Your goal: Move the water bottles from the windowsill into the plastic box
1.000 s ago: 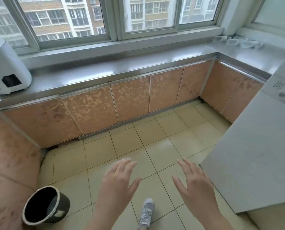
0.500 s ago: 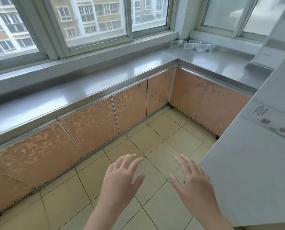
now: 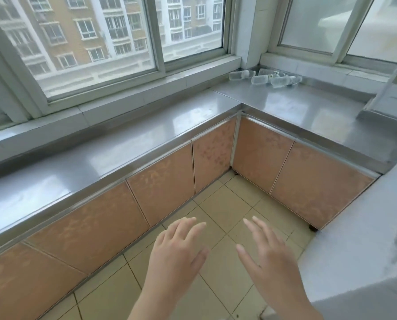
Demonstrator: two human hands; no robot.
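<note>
Item: water bottles (image 3: 265, 77), several small clear ones with pale labels, lying on their sides in a loose cluster in the far corner where the two windows meet; exact count cannot be told, as they overlap and blur. They rest on the steel worktop (image 3: 285, 105) serving as windowsill, just below the frame of the right-hand window (image 3: 313, 24), some touching one another; lying flat, they look liable to roll when disturbed. Item: plastic box, not in view; its place cannot be told. Item: left hand (image 3: 176, 257), held out low over the tiled floor (image 3: 227, 204), palm down, fingers straight and slightly spread, its grip released and carrying nothing. Item: right hand (image 3: 269, 257), alongside and apart from the left, likewise flat with fingers extended, grip released, empty. Both hands are well apart from the bottles, with the cabinet doors (image 3: 216, 158) and the depth of the worktop between; the posture reads as readiness for a reach, not a hold. Judgement: the task stands at its start, no bottle lifted; the next move calls for closing the distance to the corner and taking the bottles round their bodies. Item: grey surface (image 3: 354, 239) at right edge, nature unclear.
</note>
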